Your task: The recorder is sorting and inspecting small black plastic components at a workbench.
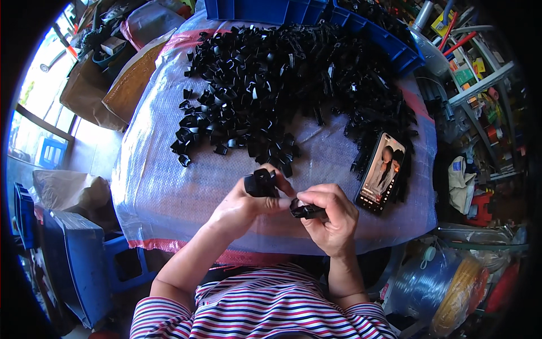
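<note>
Over the near part of a table draped with white woven plastic sheeting (164,198), my two hands are close together. My left hand (245,203) is closed around a black plastic part (261,183) with a ribbed edge. In my right hand (333,217), thumb and fingers pinch another black plastic piece (306,209). The two pieces are apart, with my left fingertips nearly touching the right one. Beyond my hands spreads a large heap of small black plastic parts (243,90). Longer black pieces (361,85) lie at its right side.
A phone (383,172) with a lit screen leans against black parts on the right. Blue crates (265,10) stand at the far edge. Left are a blue plastic stool (127,263) and brown sacks (93,93); right, cluttered shelving (480,85) and a wrapped blue coil (423,288).
</note>
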Tool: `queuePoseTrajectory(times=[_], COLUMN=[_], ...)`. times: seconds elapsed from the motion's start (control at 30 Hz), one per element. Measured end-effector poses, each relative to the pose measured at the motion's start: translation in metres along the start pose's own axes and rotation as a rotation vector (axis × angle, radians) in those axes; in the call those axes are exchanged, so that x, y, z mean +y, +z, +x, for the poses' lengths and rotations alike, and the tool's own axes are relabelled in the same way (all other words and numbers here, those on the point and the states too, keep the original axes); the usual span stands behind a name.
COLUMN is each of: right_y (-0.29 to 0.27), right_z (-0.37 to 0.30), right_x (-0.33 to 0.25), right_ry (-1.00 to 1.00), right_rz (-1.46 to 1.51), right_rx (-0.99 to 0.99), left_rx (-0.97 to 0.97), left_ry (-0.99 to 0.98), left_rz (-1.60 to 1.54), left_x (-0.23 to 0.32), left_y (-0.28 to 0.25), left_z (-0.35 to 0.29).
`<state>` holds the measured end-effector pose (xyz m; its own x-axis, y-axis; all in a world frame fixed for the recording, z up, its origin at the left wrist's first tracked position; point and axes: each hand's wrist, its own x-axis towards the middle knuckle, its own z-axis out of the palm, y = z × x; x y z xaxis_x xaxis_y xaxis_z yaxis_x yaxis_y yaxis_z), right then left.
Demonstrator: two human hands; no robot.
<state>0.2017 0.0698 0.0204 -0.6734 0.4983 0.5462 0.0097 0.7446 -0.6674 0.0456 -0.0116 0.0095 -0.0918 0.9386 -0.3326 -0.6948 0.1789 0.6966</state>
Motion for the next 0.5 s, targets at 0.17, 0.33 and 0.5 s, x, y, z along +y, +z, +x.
queuePoseTrajectory(times=[0.17,0.33,0.5], right_y=[-0.002,0.000,0.002], right_z=[0.002,0.001,0.001], right_x=[-0.002,-0.005,-0.009], right_ry=[-0.017,-0.033,-0.045], right_rz=[-0.059,-0.044,-0.162], right_rx=[-0.027,-0.002,0.018], left_rx=[0.116,0.123,-0.056], left_ry=[0.190,0.222,0.293], left_rz=[0.334,0.397,0.463], left_x=[0.006,-0.001,0.008], left_y=[-0.007,-0.005,0.006], left_z=[0.000,0.004,-0.001])
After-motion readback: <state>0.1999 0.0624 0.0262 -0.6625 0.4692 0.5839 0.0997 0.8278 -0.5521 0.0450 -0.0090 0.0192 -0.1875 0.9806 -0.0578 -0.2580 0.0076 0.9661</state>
